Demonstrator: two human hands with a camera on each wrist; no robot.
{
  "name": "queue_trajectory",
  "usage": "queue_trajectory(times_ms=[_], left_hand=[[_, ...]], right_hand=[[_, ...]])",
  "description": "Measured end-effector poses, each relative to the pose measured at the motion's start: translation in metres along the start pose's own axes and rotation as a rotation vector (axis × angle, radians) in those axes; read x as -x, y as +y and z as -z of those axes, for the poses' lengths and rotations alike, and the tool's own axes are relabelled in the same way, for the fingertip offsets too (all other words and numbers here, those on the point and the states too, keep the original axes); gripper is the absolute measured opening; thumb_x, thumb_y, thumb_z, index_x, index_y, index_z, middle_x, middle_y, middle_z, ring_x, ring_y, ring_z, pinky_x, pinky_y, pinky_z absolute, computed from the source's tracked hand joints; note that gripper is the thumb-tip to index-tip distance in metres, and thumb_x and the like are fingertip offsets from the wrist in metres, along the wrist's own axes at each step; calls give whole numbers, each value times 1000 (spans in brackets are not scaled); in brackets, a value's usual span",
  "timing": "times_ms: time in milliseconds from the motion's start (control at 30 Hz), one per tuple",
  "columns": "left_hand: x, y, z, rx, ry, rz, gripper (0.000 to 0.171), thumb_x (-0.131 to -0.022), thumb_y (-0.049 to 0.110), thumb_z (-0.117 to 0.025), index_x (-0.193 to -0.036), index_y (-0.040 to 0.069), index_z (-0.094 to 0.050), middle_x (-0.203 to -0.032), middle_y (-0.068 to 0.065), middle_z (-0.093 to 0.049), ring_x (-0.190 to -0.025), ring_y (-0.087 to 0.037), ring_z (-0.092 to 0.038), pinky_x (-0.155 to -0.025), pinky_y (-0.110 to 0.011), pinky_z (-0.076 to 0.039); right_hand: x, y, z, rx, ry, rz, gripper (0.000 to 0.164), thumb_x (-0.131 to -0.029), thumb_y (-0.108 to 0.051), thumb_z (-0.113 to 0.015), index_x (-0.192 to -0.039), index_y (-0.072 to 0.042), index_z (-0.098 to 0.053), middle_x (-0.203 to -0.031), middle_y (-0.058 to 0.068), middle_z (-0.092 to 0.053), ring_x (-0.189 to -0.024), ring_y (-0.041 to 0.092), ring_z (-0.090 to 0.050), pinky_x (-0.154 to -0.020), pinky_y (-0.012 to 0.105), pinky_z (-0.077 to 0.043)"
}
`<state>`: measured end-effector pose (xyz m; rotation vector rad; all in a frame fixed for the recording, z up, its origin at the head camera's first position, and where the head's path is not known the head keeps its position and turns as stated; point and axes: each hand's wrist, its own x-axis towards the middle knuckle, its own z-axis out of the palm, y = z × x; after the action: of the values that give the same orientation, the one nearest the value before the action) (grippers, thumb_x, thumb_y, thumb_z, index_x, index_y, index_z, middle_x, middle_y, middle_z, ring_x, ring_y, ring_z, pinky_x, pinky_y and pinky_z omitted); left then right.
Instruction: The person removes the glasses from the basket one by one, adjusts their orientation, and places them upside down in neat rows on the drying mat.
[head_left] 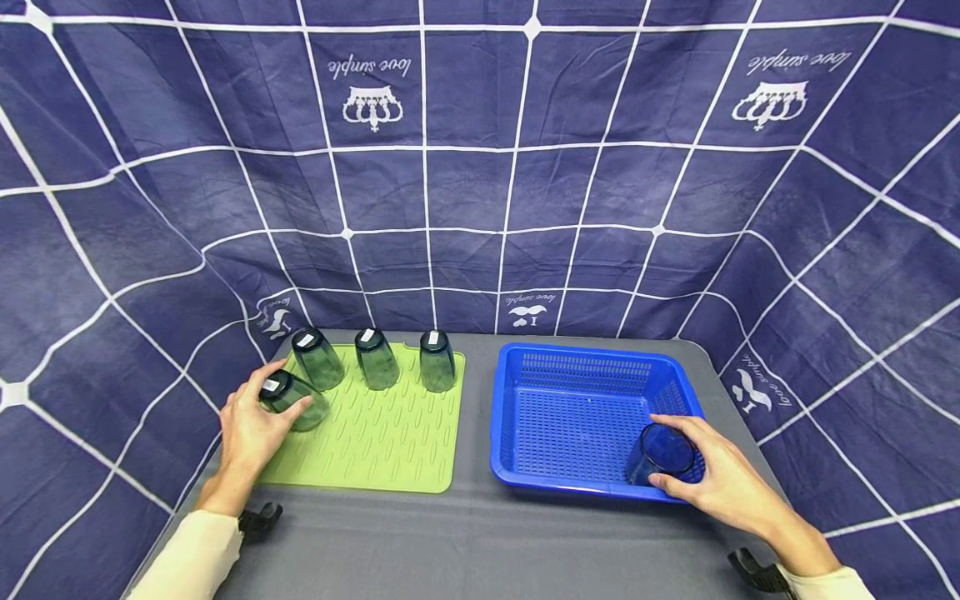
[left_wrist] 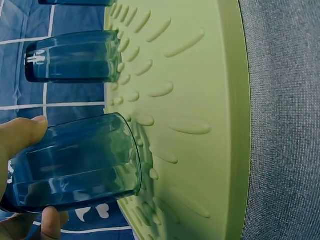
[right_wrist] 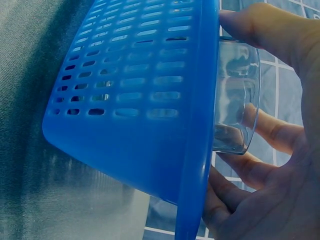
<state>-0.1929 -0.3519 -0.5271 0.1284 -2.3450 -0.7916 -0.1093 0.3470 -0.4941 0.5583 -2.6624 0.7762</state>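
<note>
My left hand (head_left: 255,421) grips a green-tinted drinking glass (left_wrist: 75,162) near its base, thumb on one side and fingers on the other. This glass is upside down, its mouth close over the left part of the green drying mat (head_left: 375,458). Three more inverted glasses stand along the mat's back edge: a left one (head_left: 318,360), a middle one (head_left: 377,360) and a right one (head_left: 437,362). My right hand (head_left: 716,475) curls round the upper part of a clear glass (right_wrist: 235,95), which is mouth up in the near right corner of the blue basket (head_left: 592,487).
Grey cloth (head_left: 480,542) covers the table beneath mat and basket. A blue curtain (head_left: 472,192) with white lines encloses the back and both sides. Perforated walls and a raised rim surround the basket's inside. Black straps sit at both wrists.
</note>
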Motion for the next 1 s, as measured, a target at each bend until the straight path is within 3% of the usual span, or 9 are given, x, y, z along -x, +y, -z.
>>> queue_trajectory(times_ms=[433, 733, 1000], left_hand=[[-1, -5, -4, -4, -3, -14, 82, -77, 14, -107, -152, 16, -75, -148, -32, -76, -104, -66, -67, -93, -72, -47], [-4, -7, -10, -19, -19, -4, 83, -78, 18, -108, -154, 17, -74, -150, -32, -74, -112, -68, -69, -94, -79, -50], [-6, -9, -15, -27, -49, 13, 84, -81, 18, -106, -156, 15, -71, -151, -36, -72, -113, -68, -66, -100, -78, -49]], right_hand=[[0, -1, -1, 8, 7, 7, 88, -78, -31, -111, -156, -21, -70, -146, 6, -78, -137, -3, -61, -110, -2, -29], [0, -1, -1, 20, 5, -3, 88, -78, -32, -110, -156, -22, -70, -146, 5, -78, -134, 9, -66, -109, -1, -31], [0, -2, -2, 19, 5, -2, 87, -79, -32, -110, -157, -25, -70, -146, 6, -78, -134, 12, -67, -110, -1, -30]])
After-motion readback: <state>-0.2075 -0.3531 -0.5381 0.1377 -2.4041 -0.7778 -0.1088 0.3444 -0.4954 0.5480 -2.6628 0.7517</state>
